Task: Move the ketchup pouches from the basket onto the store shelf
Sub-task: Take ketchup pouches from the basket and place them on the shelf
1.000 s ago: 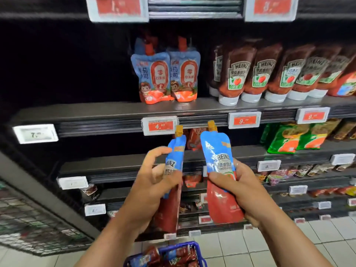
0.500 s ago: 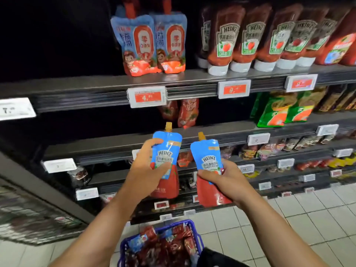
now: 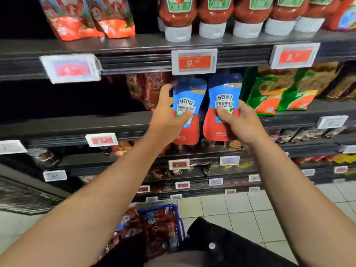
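Note:
I hold two blue-and-red Heinz ketchup pouches upright, side by side, at the front of a dark store shelf point(image 3: 81, 124). My left hand point(image 3: 166, 117) grips the left pouch point(image 3: 187, 97) with the thumb across its label. In my right hand point(image 3: 240, 122) is the right pouch point(image 3: 225, 93), pinched near its middle. Their tops reach just under the price tag above, so the spouts are hidden. A blue basket point(image 3: 178, 218) with several more pouches sits on the floor below my arms.
The shelf above carries two cartoon-print pouches point(image 3: 90, 20) and a row of inverted Heinz bottles point(image 3: 212, 18). Green packets point(image 3: 269, 93) stand right of my hands, red packets point(image 3: 146, 87) behind my left hand. Lower shelves hold small packs. White tiled floor point(image 3: 240, 209) lies below.
Both hands have risen and reached forward with the pouches, from in front of the lower shelves to the shelf opening. The view has moved closer to the shelf.

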